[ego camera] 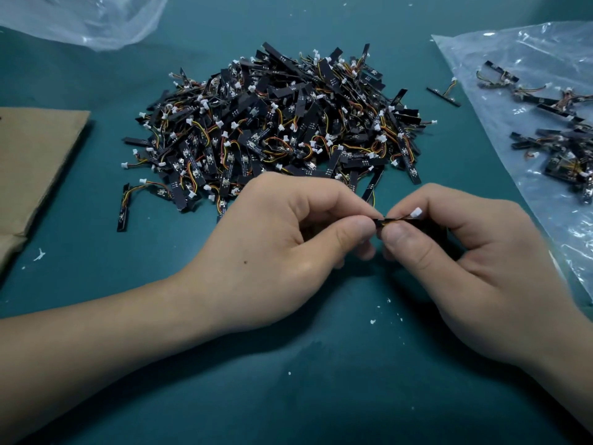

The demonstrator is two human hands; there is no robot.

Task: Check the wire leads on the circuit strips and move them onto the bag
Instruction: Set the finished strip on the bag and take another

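Left hand [282, 248] and right hand [465, 252] meet fingertip to fingertip, both pinching one black strip [390, 220]; its white connector [416, 212] sits under the right forefinger.

Electronics assembly workbench, heaped circuit strips [272, 130], teal mat [288, 396]

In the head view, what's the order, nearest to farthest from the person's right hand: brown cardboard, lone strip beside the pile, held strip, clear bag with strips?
1. Held strip, pinched in the right hand itself.
2. Clear bag, just to its right.
3. Lone strip, farther back, beside the pile.
4. Brown cardboard, far left.
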